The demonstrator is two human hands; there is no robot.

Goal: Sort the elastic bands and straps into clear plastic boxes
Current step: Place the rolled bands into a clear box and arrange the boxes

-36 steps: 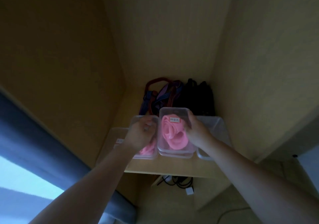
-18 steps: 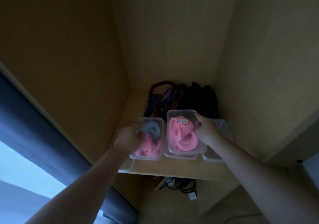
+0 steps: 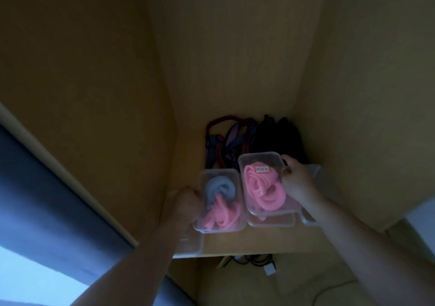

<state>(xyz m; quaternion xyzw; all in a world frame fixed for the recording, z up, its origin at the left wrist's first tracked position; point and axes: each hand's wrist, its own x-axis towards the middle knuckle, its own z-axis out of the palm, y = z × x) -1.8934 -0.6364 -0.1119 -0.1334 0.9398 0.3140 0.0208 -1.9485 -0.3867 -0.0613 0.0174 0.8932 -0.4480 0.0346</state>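
Note:
Clear plastic boxes stand on a wooden shelf (image 3: 259, 244). The left box (image 3: 236, 222) holds a blue-grey coiled band (image 3: 220, 188) and pink bands (image 3: 221, 216). My left hand (image 3: 188, 205) grips this box at its left wall. The middle box (image 3: 249, 164) carries a labelled pink coil (image 3: 261, 191) and sits on top of another box. My right hand (image 3: 297, 182) grips its right wall. A pile of dark and striped straps (image 3: 235, 140) lies behind the boxes.
Another clear box (image 3: 190, 246) sits at the shelf's front left, partly under my left arm, and one more (image 3: 313, 171) lies right of my right hand. Wooden walls close in the shelf on three sides. Cables and a white plug (image 3: 268, 269) lie on the floor below.
My left hand slid from on top of the left box to its left side, uncovering the blue-grey coil. The right hand stayed on the middle box.

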